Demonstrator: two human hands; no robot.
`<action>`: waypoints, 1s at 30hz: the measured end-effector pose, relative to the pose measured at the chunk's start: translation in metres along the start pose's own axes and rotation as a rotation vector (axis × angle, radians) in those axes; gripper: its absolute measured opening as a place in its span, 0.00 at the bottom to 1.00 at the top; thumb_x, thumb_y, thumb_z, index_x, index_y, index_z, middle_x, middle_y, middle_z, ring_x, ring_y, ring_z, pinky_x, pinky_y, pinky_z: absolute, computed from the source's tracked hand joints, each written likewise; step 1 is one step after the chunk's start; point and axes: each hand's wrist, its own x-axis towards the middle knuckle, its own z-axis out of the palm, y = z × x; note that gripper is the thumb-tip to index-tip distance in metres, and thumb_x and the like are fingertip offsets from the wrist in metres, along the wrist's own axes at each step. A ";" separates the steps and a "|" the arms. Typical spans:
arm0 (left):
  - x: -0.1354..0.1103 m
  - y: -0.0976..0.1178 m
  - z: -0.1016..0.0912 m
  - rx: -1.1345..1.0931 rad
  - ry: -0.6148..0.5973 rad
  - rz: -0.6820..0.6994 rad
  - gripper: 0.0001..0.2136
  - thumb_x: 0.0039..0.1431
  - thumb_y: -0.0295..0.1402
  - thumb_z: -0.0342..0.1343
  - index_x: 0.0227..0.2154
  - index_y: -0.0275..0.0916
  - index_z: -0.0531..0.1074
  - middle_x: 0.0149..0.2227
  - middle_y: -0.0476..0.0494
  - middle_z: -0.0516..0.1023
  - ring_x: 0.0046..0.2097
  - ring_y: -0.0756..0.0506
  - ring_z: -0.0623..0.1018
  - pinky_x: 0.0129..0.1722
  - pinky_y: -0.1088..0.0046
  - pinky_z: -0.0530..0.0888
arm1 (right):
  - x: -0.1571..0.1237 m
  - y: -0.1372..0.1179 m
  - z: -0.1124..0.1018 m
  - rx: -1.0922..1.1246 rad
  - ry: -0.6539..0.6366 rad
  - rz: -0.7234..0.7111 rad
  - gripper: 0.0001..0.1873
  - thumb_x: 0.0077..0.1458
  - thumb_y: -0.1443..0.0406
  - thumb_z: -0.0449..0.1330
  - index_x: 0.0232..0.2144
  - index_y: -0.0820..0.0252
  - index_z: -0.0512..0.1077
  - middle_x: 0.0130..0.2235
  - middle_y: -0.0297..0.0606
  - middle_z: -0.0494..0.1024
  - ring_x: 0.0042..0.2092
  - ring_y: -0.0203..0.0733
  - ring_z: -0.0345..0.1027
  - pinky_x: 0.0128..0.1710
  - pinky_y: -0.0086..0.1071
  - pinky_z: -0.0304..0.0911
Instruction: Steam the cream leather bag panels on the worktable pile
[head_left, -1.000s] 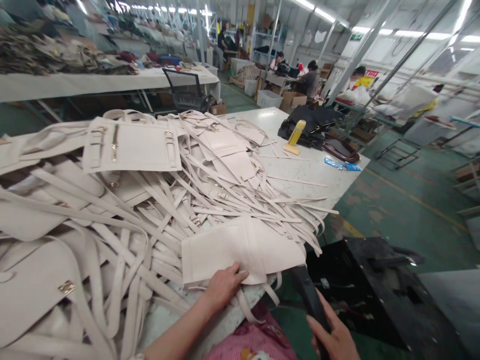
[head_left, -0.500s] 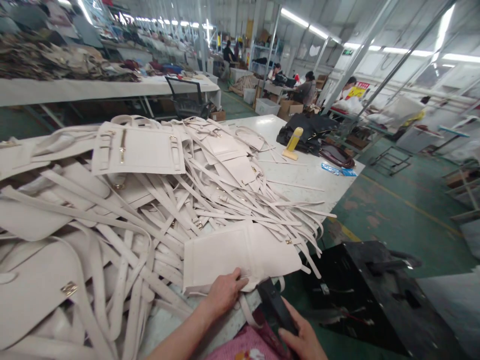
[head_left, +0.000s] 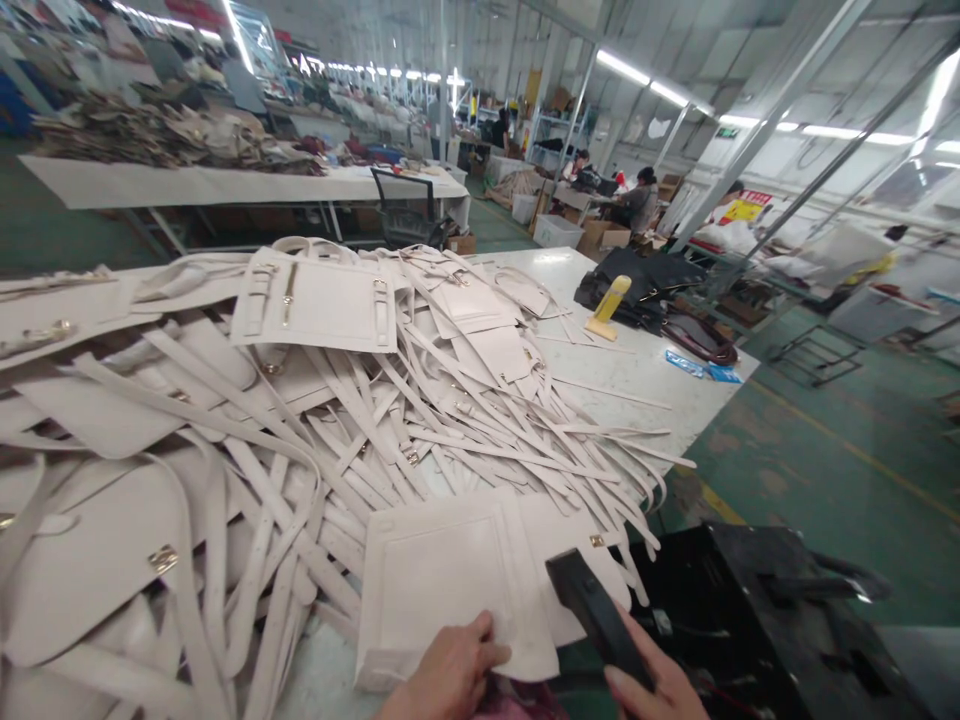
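A cream leather bag piece (head_left: 442, 570) with a flap and a small gold clasp lies at the near edge of the table. My left hand (head_left: 454, 665) is on its near edge, the thumb and fingers closed on the leather; the fingertips are partly hidden. My right hand (head_left: 652, 675) grips a black hand-held tool (head_left: 600, 610) with a long, bent body, whose exact kind I cannot make out. The tool's upper end hangs above the flap; whether it touches the leather is unclear.
Cream straps (head_left: 502, 420) and bag parts (head_left: 322, 300) with gold buckles heap over the table. A yellow dispenser-like object (head_left: 609, 308), black bags (head_left: 637, 275) and blue packets (head_left: 701, 367) lie farther right. A black machine or case (head_left: 765, 610) stands beside the table.
The bag piece has shifted nearer and lies flatter, its framed panel showing more. My right hand has brought the black tool right and up, over the flap. The view has turned slightly left.
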 end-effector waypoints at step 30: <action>-0.007 0.000 -0.004 -0.041 0.017 -0.036 0.13 0.44 0.26 0.47 0.33 0.46 0.68 0.37 0.49 0.68 0.33 0.45 0.74 0.27 0.72 0.66 | 0.155 -0.085 0.047 -0.140 -0.216 0.120 0.18 0.48 0.58 0.52 0.41 0.58 0.61 0.19 0.27 0.63 0.16 0.36 0.63 0.12 0.26 0.58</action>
